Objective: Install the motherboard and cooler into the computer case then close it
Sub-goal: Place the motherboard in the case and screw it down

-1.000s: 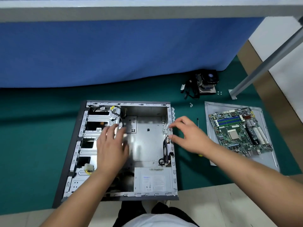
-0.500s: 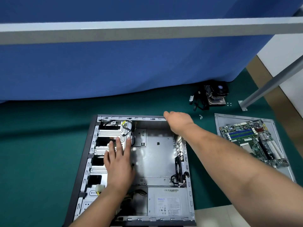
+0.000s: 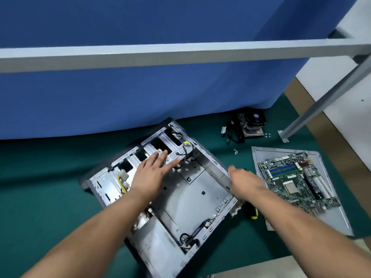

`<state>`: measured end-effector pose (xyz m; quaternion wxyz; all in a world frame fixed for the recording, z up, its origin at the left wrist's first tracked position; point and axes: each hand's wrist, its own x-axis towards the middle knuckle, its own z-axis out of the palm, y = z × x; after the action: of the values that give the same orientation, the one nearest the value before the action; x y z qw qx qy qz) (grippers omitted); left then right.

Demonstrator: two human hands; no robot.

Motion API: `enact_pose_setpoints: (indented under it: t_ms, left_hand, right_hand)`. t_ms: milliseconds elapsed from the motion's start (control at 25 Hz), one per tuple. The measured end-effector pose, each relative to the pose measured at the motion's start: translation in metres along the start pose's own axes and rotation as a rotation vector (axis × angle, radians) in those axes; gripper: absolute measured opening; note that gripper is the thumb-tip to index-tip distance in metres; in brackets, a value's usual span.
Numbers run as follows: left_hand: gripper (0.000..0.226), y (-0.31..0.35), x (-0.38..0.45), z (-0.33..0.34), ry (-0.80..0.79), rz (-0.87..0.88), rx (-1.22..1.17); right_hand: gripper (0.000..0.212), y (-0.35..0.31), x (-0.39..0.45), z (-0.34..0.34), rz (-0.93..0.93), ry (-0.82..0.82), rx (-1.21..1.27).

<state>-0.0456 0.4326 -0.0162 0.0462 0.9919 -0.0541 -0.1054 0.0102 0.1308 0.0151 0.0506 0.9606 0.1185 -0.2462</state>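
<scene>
My left hand [image 3: 154, 171] lies flat, fingers straight, on the drive bays of the skewed computer case [image 3: 180, 197]; my right hand [image 3: 244, 180] grips its right wall.

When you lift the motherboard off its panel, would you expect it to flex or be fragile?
The motherboard looks thin and flat, so it probably flexes slightly if held by one corner. Its exposed slots and small parts suggest it is fragile; gripping the edges seems safest. It lies loose on the side panel, so a push would likely slide it.
</scene>
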Motion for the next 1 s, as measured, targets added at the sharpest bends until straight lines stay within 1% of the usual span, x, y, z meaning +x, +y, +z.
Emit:
enact_pose_setpoints:
  t_ms: [120, 200, 320, 400, 480, 520, 600, 640, 720, 800, 840, 880, 920, 1000]
  left_hand:
    - [0.118, 0.001, 0.031, -0.008, 0.002, 0.138, 0.1]
    - [0.119, 0.006, 0.049, -0.012, -0.006, 0.197, 0.159]
    - [0.117, 0.014, 0.06, -0.012, -0.009, 0.216, 0.194]
    - [0.112, 0.019, 0.059, -0.011, -0.017, 0.184, 0.174]
    - [0.104, 0.025, 0.046, -0.012, 0.005, 0.109, 0.1]
    - [0.098, 0.026, 0.035, -0.014, 0.048, 0.072, 0.053]
    - [0.087, 0.021, 0.005, -0.014, 0.203, -0.019, -0.056]
    - [0.082, 0.014, -0.011, -0.012, 0.291, -0.094, -0.124]
    - [0.078, -0.005, -0.042, -0.002, 0.408, -0.333, -0.27]
    - [0.081, -0.019, -0.06, 0.008, 0.374, -0.571, -0.483]
    - [0.082, -0.021, -0.063, 0.011, 0.327, -0.63, -0.621]
    - [0.084, -0.023, -0.064, 0.015, 0.283, -0.644, -0.732]
    - [0.087, -0.023, -0.065, 0.016, 0.259, -0.632, -0.788]
    - [0.095, -0.025, -0.065, 0.018, 0.226, -0.606, -0.742]
  right_hand:
    - [0.043, 0.004, -0.024, 0.014, 0.039, -0.04, 0.076]
    - [0.046, 0.003, -0.036, 0.023, 0.055, -0.048, 0.121]
    - [0.037, 0.001, -0.043, 0.031, 0.095, -0.05, 0.165]
    - [0.03, -0.001, -0.045, 0.03, 0.13, -0.053, 0.186]
    - [0.026, -0.001, -0.046, 0.029, 0.144, -0.056, 0.198]
    - [0.026, 0.001, -0.046, 0.028, 0.147, -0.064, 0.212]
    - [0.032, 0.006, -0.047, 0.025, 0.157, -0.117, 0.248]
    - [0.039, 0.008, -0.045, 0.022, 0.16, -0.156, 0.269]
    - [0.054, 0.008, -0.033, 0.012, 0.149, -0.21, 0.371]
    - [0.061, -0.003, -0.015, 0.0, 0.15, -0.185, 0.505]
    - [0.059, -0.01, -0.007, -0.004, 0.162, -0.156, 0.546]
    - [0.054, -0.016, -0.001, -0.007, 0.186, -0.127, 0.566]
    - [0.049, -0.021, 0.002, -0.008, 0.211, -0.103, 0.566]
    - [0.046, -0.025, 0.002, -0.007, 0.23, -0.086, 0.52]
